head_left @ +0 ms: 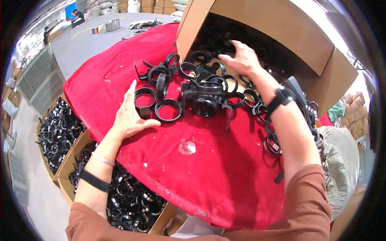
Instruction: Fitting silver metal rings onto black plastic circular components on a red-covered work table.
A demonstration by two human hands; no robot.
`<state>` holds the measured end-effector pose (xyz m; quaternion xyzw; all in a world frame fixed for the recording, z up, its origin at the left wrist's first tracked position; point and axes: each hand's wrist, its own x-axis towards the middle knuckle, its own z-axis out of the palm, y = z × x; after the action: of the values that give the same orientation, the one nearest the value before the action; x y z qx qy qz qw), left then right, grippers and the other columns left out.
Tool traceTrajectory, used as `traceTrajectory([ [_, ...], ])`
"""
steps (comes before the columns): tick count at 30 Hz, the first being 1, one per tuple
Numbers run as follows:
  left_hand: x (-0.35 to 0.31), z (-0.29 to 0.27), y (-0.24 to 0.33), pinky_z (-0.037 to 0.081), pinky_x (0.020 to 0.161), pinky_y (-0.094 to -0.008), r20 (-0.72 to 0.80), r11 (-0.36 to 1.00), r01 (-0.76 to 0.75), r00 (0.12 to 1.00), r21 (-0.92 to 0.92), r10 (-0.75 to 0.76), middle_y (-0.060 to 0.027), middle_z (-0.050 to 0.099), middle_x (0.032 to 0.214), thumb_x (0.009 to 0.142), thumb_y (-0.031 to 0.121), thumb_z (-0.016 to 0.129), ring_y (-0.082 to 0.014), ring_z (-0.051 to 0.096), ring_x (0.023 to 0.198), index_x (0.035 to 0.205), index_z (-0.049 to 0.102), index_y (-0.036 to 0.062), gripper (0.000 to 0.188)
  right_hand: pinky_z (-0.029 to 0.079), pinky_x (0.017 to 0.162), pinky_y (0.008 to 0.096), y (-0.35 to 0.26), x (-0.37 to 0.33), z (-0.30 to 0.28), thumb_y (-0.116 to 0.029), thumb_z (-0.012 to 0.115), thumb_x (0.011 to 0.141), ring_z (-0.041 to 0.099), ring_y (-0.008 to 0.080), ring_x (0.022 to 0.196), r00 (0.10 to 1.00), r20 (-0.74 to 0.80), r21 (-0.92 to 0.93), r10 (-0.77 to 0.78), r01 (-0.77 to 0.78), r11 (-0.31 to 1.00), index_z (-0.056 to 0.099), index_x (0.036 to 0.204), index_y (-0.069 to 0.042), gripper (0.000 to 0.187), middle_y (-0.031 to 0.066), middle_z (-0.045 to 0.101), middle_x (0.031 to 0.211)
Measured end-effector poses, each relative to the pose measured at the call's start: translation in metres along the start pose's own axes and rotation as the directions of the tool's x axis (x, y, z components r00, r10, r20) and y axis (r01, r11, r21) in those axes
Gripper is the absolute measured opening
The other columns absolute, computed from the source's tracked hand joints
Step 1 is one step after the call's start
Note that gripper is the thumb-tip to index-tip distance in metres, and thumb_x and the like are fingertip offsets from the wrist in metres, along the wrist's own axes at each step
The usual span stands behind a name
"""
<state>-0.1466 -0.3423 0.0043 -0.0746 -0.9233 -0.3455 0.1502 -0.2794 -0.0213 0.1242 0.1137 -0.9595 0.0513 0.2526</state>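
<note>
My left hand (130, 116) rests at the left of a loose pile of parts, thumb and fingers spread, holding nothing. Right beside it are black plastic rings with tabs, among them one ring (168, 111) lying near my thumb. The heap of black ring-shaped parts (207, 92) spreads over the red cloth (173, 160) in front of the carton. At the mouth of the tilted cardboard box (277, 24), my right hand (243, 60) reaches over with fingers apart and nothing in its grip. More dark parts lie inside the box, poorly seen in shadow.
Cartons full of black rings (132, 201) stand below the table's left edge, with another box of rings (60, 136) farther left. A whitish sack (339, 160) sits at the right. Far off are a metal pot (112, 25) on a grey surface and a seated person (78, 17).
</note>
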Motion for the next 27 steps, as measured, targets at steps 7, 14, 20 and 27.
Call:
traceTrajectory([
  [7, 0.006, 0.002, -0.006, 0.030, 0.108, -0.0430, 0.044, 0.996, -0.074, 0.996, 0.040, 0.072, -0.0226, 0.035, 0.141, 0.047, 0.052, 0.087, -0.0364, 0.035, 0.131, 0.146, 0.014, 0.0054, 0.131, 0.030, 0.109, 0.0384, -0.035, 0.063, 0.076, -0.048, 0.070, 0.069, 0.031, 0.0367, 0.133, 0.962, 0.266, 0.016, -0.063, 0.061, 0.998, 0.026, 0.143, -0.003, 0.097, 0.0261, 0.031, 0.143],
  [14, 0.007, 0.002, -0.014, 0.027, 0.109, -0.0472, 0.076, 0.971, -0.211, 0.976, 0.112, 0.203, -0.0208, 0.036, 0.141, 0.047, 0.056, 0.084, -0.0350, 0.037, 0.130, 0.144, 0.026, 0.0096, 0.122, 0.049, 0.077, 0.0389, -0.011, 0.060, 0.095, -0.044, 0.065, 0.080, 0.063, 0.0272, 0.086, 0.828, 0.478, 0.260, -0.295, 0.187, 0.947, 0.064, 0.102, -0.001, 0.048, 0.0185, 0.066, 0.092],
  [20, 0.001, -0.012, -0.003, 0.018, 0.108, -0.0589, 0.244, 0.932, -0.361, 0.906, 0.017, 0.347, -0.0125, 0.043, 0.139, 0.043, 0.057, 0.084, -0.0288, 0.041, 0.130, 0.141, 0.034, 0.0132, 0.119, 0.047, 0.080, 0.0392, 0.002, -0.032, 0.029, -0.027, 0.063, 0.084, 0.062, 0.0278, 0.086, 0.685, 0.628, 0.347, -0.369, 0.178, 0.921, 0.061, 0.107, -0.001, 0.035, 0.0192, 0.065, 0.093],
  [27, -0.003, -0.009, 0.005, 0.021, 0.104, -0.0634, 0.275, 0.879, -0.470, 0.858, 0.077, 0.434, -0.0120, 0.042, 0.140, 0.043, 0.061, 0.081, -0.0291, 0.044, 0.126, 0.141, 0.032, 0.0147, 0.119, 0.049, 0.082, 0.0410, 0.003, -0.051, -0.046, -0.039, 0.075, 0.070, 0.063, 0.0318, 0.090, 0.549, 0.790, 0.159, -0.271, 0.243, 0.957, 0.065, 0.101, -0.002, 0.050, 0.0201, 0.066, 0.095],
])
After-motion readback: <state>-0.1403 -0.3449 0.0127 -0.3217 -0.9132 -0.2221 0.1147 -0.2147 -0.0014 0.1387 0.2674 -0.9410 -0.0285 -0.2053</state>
